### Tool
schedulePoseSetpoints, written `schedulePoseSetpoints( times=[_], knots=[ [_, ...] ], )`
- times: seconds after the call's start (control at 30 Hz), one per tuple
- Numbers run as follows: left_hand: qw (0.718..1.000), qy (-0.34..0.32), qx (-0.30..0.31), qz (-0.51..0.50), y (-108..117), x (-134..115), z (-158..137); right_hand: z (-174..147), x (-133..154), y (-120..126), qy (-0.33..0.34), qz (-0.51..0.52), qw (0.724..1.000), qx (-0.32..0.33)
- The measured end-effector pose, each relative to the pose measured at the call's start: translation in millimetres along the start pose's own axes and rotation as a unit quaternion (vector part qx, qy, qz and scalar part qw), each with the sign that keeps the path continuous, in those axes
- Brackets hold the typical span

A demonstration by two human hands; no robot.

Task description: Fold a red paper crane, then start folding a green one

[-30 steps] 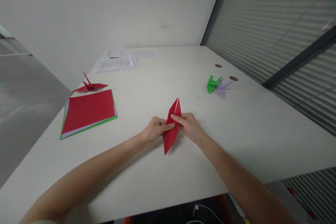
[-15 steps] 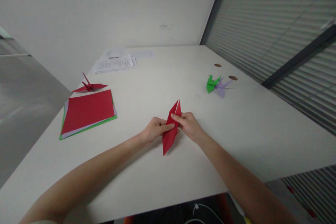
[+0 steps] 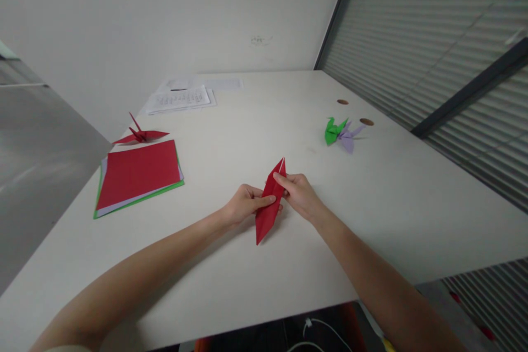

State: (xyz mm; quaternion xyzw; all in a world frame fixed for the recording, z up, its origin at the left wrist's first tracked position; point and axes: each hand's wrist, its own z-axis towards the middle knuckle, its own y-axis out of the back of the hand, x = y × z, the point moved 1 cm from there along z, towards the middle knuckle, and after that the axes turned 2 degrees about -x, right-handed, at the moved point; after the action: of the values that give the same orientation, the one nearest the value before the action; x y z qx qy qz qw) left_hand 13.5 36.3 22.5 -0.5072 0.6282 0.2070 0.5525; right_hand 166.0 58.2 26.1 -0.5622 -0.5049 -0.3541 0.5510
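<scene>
1. Paper (image 3: 264, 222), red and folded into a long, thin diamond, is held by both hands near the middle of the desk (image 3: 231, 297). I cannot tell if its near tip touches the desk.
2. The left hand (image 3: 244, 203) grips it from the left side. The thumb lies on top and some fingers go underneath.
3. The right hand (image 3: 302, 195) pinches it on the right side, farther up. That thumb is on top too, near the split at the far end.
4. Lots of folding looks done. The paper is skinny, with pointy ends, and the far end is split into two points.
5. Some folding looks left, I think. The paper has no neck or wings sticking out, as the birds on the desk do.
6. Three birds look all done. A red bird (image 3: 141, 136) sits on the left. A green bird (image 3: 332, 134) and a purple bird (image 3: 347, 141) sit close together on the right.
7. A pile of sheets (image 3: 140, 170) lies just in front of the red bird. It looks flat and not folded, with red on top and purple and green edges peeking out.
</scene>
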Motion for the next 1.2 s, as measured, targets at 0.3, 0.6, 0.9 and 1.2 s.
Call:
schedulePoseSetpoints(
  times=[0.3, 0.6, 0.9, 1.2],
  knots=[
    [1.0, 0.019, 0.009, -0.021, -1, 8, 2, 4, 5, 3, 0.021, 0.007, 0.999, -0.038],
    [0.999, 0.033, 0.027, -0.031, -3, 10, -2, 8, 8, 11, 0.02, 0.026, 0.998, -0.063],
    [0.998, -0.008, -0.021, -0.052, 1, 7, 3, 7, 2, 6, 0.049, 0.002, 0.999, -0.012],
    [0.977, -0.176, -0.078, 0.096, 10, -10, 2, 7, -7, 7, 0.037, -0.034, 0.999, 0.0]
  ],
)
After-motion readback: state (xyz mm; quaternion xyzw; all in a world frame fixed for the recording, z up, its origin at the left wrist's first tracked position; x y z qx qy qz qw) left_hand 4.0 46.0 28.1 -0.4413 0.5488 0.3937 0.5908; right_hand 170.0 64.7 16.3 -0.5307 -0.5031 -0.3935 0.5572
